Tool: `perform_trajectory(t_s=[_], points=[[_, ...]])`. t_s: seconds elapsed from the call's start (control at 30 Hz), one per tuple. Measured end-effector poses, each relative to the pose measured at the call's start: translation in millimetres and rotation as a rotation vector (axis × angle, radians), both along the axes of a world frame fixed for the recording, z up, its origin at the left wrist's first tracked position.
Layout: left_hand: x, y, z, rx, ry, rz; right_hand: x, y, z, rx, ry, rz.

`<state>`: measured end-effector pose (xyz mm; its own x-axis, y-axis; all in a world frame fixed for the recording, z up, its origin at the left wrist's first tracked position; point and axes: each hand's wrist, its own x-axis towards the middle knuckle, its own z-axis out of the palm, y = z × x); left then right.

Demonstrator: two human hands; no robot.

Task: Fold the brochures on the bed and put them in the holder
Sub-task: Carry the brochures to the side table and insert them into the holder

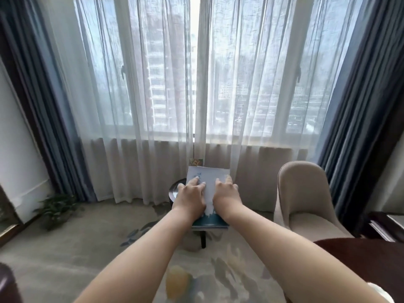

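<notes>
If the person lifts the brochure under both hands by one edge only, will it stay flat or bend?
Probably it bends. The brochure looks like thin paper, and its near edge already hangs past the small round table. It seems light, so it may slide easily once the left hand and right hand stop pressing. Its thickness is hard to judge.

both forearms are bare, no sleeves, watches or rings showing; the left hand's (191, 194) nails look pale-painted.
</notes>
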<state>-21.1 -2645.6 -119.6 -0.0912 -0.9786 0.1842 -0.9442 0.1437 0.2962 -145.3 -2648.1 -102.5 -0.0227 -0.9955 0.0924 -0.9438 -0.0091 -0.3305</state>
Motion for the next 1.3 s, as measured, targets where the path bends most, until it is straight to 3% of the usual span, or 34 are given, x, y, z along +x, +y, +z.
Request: perform_trajectory(t_s=[0.53,1.03,1.3], points=[[114.5,-346.7,-19.6,0.017,-0.033,-0.077,107.5,-321.3,-24.1,-0.027,-0.166,-0.030],[119.9,-647.5,-75.3,0.089,-0.030,-0.071,108.0,-631.2,-67.2,-0.003,-0.072,0.042],[126.5,-770.6,-113.9,0.141,-0.168,-0.094,120.5,-747.4,-102.1,0.088,-0.082,0.044]])
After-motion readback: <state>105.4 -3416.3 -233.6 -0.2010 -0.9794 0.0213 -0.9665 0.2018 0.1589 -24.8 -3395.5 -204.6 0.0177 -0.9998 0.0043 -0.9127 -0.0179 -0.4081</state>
